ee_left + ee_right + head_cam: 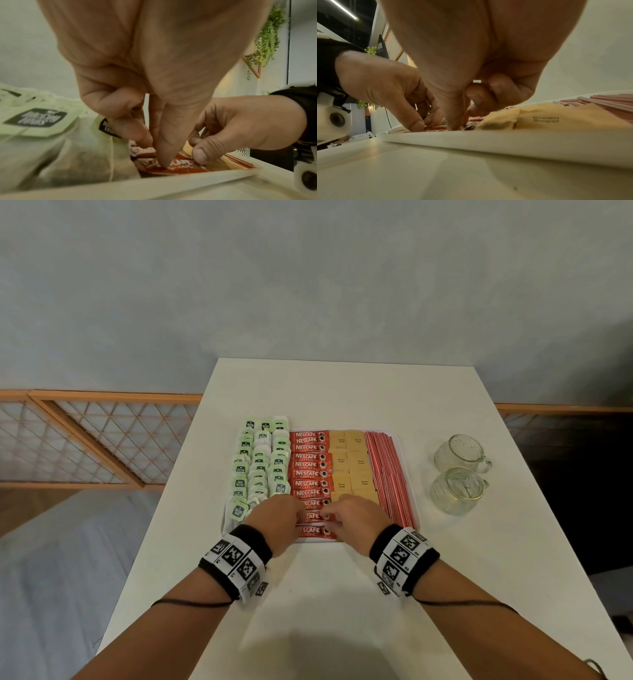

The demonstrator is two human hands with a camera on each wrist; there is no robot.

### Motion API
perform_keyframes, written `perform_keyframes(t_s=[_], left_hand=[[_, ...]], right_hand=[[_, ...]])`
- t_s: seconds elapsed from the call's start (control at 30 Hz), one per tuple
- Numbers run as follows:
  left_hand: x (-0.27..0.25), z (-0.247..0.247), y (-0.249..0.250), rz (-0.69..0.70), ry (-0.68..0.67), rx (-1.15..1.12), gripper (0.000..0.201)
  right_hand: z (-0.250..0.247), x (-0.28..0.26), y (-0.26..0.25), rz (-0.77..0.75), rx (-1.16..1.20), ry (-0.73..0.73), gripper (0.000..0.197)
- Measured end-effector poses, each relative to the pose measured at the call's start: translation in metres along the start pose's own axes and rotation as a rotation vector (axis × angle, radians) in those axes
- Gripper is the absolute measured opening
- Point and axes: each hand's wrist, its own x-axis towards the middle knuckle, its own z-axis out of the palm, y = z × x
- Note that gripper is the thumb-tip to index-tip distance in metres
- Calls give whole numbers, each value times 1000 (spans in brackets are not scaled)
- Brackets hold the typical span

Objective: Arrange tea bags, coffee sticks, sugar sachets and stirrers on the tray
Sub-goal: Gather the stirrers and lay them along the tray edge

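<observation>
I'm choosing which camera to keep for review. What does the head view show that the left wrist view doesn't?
Only the head view shows the whole tray: rows of tea bags, sugar sachets, stirrers, plus two glass mugs beside it. Only the left wrist view shows the left thumb tip pressing a coffee stick, and a hanging plant. Both show the left hand, right hand and coffee sticks.

Two clear glass mugs (460, 472) stand on the white tabletop (342, 594), touching each other near its right edge. Behind the tabletop rises a pale grey wall (308, 285), with a wooden lattice screen (85, 440) to its left. A hanging green plant (267, 39) shows beyond the tabletop.
</observation>
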Motion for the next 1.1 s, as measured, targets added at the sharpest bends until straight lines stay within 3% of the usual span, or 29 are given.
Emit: perform_keyframes(t_s=[0.17,0.3,0.37,0.47,0.57,0.63,0.73,0.83,1.0,1.1], left_hand=[[-8,-8,-1,17,75,-129,7],[-19,-13,-9,-23,252,-241,3],[-25,-12,-19,-90,349,-265,12],[-34,-11,-32,-260,477,-278,43],[-38,-11,-42,-496,404,-276,82],[-37,-13,-45,-587,329,-296,98],[-34,-10,-49,-617,276,-355,104],[-29,-1,-55,-606,241,-498,105],[-19,4,-58,-601,299,-608,120],[-12,2,-55,-589,342,-676,114]], right_hand=[[-14,-9,1,13,82,59,27],[-29,-23,16,135,152,143,32],[-34,-30,28,235,137,173,33],[-36,-40,46,386,124,213,45],[-26,-46,62,495,108,185,65],[-17,-46,71,537,114,174,68],[-4,-42,78,572,156,156,69],[3,-38,82,567,212,175,83],[7,-31,92,533,334,217,82],[7,-26,88,504,392,202,91]])
